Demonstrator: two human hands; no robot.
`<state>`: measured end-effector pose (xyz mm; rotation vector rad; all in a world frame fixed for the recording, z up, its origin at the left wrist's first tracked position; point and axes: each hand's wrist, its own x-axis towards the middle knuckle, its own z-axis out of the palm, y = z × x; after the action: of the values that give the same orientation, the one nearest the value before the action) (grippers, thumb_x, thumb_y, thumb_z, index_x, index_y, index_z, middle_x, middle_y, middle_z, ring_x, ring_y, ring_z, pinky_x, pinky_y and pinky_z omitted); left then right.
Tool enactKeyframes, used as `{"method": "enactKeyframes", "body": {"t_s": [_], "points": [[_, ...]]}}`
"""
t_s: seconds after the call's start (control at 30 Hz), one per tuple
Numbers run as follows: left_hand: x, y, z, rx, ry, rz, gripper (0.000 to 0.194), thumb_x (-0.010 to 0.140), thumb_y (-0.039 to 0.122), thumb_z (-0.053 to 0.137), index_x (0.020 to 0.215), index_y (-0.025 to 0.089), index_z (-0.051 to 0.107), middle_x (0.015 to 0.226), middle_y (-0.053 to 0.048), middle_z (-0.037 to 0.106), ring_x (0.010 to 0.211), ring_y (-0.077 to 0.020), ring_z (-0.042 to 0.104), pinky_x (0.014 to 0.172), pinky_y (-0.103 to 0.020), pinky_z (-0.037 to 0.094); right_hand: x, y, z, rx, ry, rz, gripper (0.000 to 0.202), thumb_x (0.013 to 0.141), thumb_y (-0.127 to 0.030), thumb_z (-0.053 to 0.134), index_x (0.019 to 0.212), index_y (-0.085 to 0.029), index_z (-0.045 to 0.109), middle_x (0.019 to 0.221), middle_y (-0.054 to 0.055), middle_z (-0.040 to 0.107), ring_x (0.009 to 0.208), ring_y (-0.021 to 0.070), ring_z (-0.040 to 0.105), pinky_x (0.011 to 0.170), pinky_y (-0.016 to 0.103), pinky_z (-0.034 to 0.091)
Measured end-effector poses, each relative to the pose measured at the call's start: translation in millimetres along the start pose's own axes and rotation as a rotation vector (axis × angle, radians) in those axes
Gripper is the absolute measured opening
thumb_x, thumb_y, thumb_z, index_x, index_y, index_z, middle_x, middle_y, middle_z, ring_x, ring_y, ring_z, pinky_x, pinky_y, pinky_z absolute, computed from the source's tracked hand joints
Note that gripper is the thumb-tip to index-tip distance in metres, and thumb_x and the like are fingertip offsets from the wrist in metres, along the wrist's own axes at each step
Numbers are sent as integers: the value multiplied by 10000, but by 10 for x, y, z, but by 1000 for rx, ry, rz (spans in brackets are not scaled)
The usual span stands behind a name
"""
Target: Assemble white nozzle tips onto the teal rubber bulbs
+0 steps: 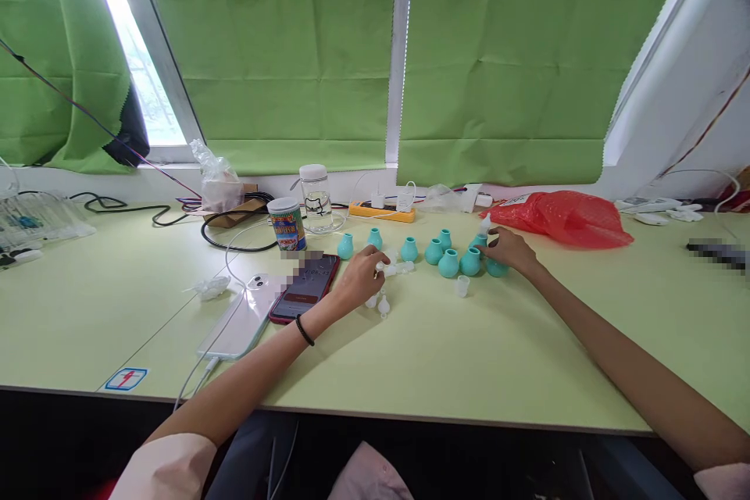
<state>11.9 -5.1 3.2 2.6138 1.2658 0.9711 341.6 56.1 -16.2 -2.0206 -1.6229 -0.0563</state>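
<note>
Several small teal bulb-shaped pots [448, 263] stand in a loose group on the pale green table [445, 359]. My right hand [508, 248] is at the group's right end, its fingers closed around a teal pot there, beside a translucent white nozzle piece [486, 225] that points up. My left hand [364, 275] is over a small pile of translucent white plastic pieces [399, 269], fingers bent together; what they grip is too small to make out. Nearer the front lies another white piece [383, 305]. A small clear cup [462, 286] stands before the pots.
Left of my left hand lie a red-edged phone [305, 289] and a white phone [240, 320] with a cable. Behind are a printed can [287, 225], a lidded jar [316, 199], an orange power strip [380, 212] and a red plastic bag [562, 219].
</note>
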Motion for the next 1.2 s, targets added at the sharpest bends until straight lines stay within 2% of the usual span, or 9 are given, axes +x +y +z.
{"method": "enactKeyframes", "body": {"t_s": [0.17,0.33,0.4,0.5,0.63,0.77,0.9,1.03,1.2], "points": [[8,13,-13,-145,34,-30,259,569,24,475,781,121,588,775,-40,525,559,-78,504,528,-193,434,-113,-175,-147,60,97,96,633,537,-520,563,1045,-174,413,854,82,574,836,280,518,634,386,396],[6,-5,-3,-362,27,-106,232,555,49,515,764,119,591,785,-37,571,579,-83,524,550,-200,451,-253,-407,-259,365,772,-148,432,678,-388,483,1024,-158,364,946,91,486,809,194,483,702,353,393],[9,-4,8,-488,-8,-161,192,580,95,539,763,113,592,770,-42,585,581,-89,530,544,-207,459,-357,-529,-286,452,850,-357,367,685,-348,488,979,-156,383,941,92,460,796,184,469,689,346,403],[21,17,12,-731,-78,-269,233,604,176,583,823,95,585,726,-51,592,563,-98,545,541,-239,481,-590,-743,-311,433,773,-674,342,655,-308,544,938,-166,413,905,90,467,813,207,467,640,350,421],[26,66,-27,-1073,-134,-341,392,571,249,655,911,82,554,821,-84,598,602,-119,574,613,-319,506,-953,-1030,-302,302,483,-1055,316,684,-260,549,969,-180,436,879,83,519,825,204,487,687,353,427],[0,105,-72,-1246,-218,-304,394,565,261,672,901,87,561,909,-103,591,686,-149,594,720,-350,481,-1199,-1202,-194,261,320,-1005,434,734,-310,513,1111,-156,363,954,101,543,867,213,490,739,367,417],[-15,113,-62,-1266,-276,-287,368,553,239,682,870,88,572,885,-94,601,746,-166,589,736,-335,466,-1272,-1222,-29,265,234,-990,329,786,-288,450,1090,-175,405,871,71,578,801,192,518,693,337,433],[15,73,-50,-1056,-253,-226,357,588,266,642,892,95,568,871,-90,601,749,-163,570,691,-316,463,-1289,-1191,53,358,150,-974,302,820,-247,388,1114,-180,409,841,62,573,764,161,532,668,293,444],[46,-52,-101,-156,-26,-45,177,657,251,530,739,129,629,750,-65,550,755,-171,499,749,-351,385,-1320,-1184,43,321,6,-911,311,815,-259,383,1105,-170,448,840,77,550,753,167,521,662,306,442]]}}
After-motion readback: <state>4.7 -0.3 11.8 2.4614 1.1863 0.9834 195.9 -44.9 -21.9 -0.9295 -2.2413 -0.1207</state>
